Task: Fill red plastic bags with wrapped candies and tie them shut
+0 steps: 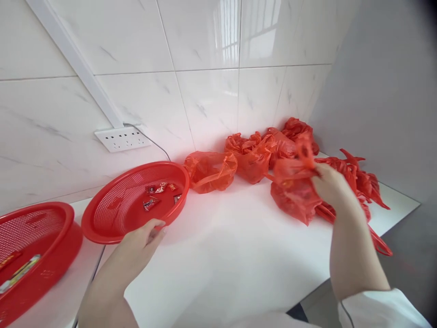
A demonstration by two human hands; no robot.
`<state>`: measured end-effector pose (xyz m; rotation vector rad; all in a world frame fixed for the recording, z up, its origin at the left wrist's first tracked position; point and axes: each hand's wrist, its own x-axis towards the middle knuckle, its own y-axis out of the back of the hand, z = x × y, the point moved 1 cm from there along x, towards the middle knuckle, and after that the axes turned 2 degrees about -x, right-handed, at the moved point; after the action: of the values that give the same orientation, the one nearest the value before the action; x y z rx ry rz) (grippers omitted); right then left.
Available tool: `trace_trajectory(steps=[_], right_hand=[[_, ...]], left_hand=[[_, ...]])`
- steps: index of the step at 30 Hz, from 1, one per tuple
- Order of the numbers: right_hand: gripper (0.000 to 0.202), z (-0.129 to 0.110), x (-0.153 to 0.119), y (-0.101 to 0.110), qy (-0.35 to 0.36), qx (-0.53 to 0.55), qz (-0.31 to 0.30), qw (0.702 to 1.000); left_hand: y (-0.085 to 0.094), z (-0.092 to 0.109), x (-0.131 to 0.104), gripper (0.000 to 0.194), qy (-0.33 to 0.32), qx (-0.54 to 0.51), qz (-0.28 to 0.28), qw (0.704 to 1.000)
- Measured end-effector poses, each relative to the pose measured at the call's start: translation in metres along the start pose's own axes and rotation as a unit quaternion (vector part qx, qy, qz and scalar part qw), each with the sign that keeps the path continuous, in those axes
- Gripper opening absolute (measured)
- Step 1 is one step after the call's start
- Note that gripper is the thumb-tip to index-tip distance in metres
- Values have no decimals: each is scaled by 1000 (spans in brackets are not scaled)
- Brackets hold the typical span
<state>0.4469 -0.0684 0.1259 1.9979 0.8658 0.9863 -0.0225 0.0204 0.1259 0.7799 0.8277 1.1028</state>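
My right hand (328, 184) is closed on the gathered top of a red plastic bag (296, 198). The bag bulges at the bottom and is slightly blurred; its contents are hidden. On the left, my left hand (145, 241) has its fingers curled together at the front rim of a red perforated plastic basket (119, 234). Whether those fingers grip the rim or some small thing cannot be made out. Several small wrapped snack packets (150, 202) lie on the basket floor. Just right of the basket, an orange-red plastic bag (212, 172) stands with its mouth spread and handles loose.
Several filled red bags (254, 157) line the tiled wall. A pile of flattened red bags (362, 182) lies at the right table end. Another red basket (51, 269) with packets stands far left. A power strip (123, 138) with a cable sits on the wall.
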Motion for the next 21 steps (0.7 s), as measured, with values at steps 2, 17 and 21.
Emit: trace_trajectory(steps=[2, 17, 21], right_hand=[[30, 36, 16, 15, -54, -39, 50, 997], [28, 145, 38, -56, -229, -58, 34, 971], [38, 107, 48, -54, -207, -66, 128, 968]], left_hand=[[0, 0, 0, 41, 3, 9, -4, 1000], [3, 5, -11, 41, 22, 19, 17, 999], [5, 12, -18, 39, 35, 32, 10, 999]])
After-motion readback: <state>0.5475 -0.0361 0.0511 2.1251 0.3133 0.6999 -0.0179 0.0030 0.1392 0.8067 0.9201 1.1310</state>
